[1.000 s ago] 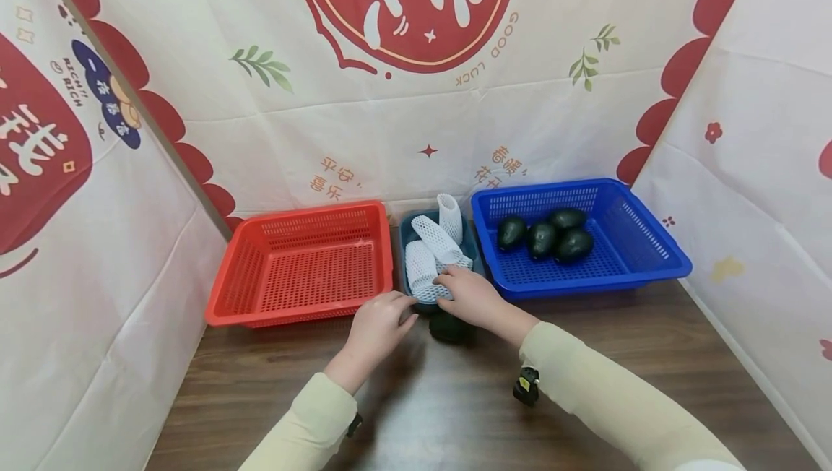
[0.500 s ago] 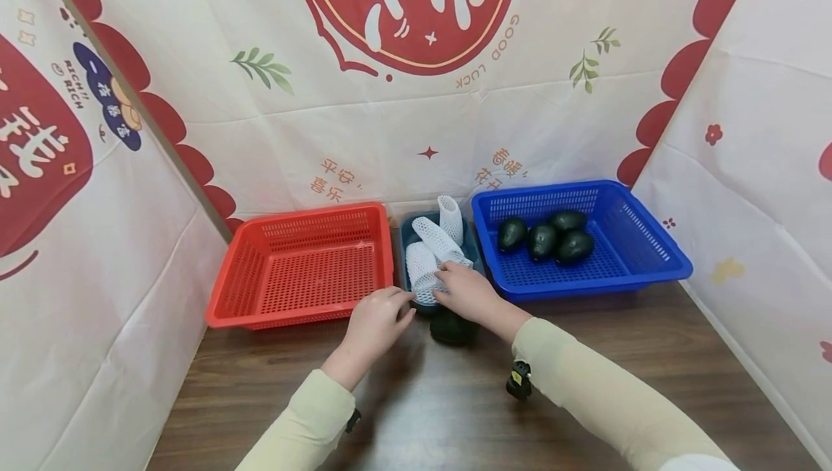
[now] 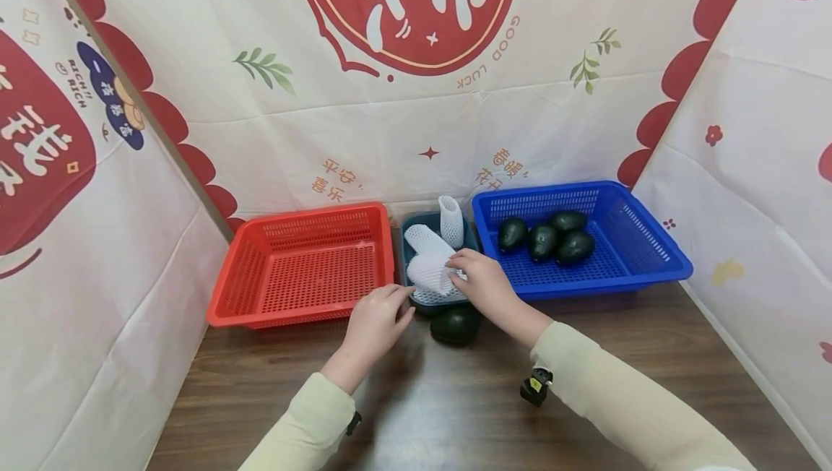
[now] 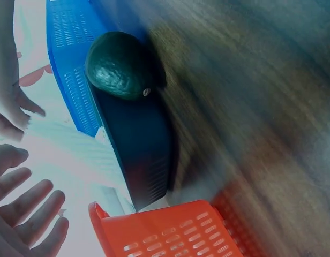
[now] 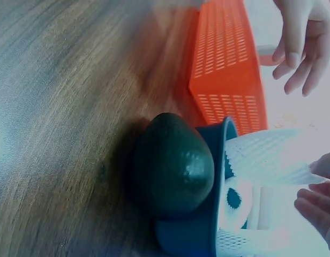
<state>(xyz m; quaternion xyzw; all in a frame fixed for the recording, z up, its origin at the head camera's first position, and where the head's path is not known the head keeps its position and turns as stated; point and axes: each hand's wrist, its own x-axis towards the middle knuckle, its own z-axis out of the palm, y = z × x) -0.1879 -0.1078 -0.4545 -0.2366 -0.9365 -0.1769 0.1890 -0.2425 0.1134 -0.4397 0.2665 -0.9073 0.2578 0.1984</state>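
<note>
My right hand (image 3: 490,294) pinches the edge of a white foam net sleeve (image 3: 429,273), lifted above the small dark teal basket (image 5: 212,214). In the right wrist view, thumb and fingers meet at one end of this sleeve (image 5: 267,158). Under and behind it lie other white foam sleeves, one of them standing at the back (image 3: 451,222). My left hand (image 3: 375,330) hovers by the near right corner of the red basket, fingers loosely bent around nothing. A dark green avocado (image 3: 455,325) rests on the table right in front of the teal basket.
To the left stands the red plastic basket (image 3: 243,316), with nothing seen in it. On the right, a blue plastic basket (image 3: 585,284) holds several avocados (image 3: 542,241). A printed cloth (image 3: 390,124) closes off the back and sides of the wooden table (image 3: 442,413).
The right hand has taken hold of a foam sleeve and raised it a little, pulling right. Another sleeve beneath has shifted left. The left hand has hardly moved.
</note>
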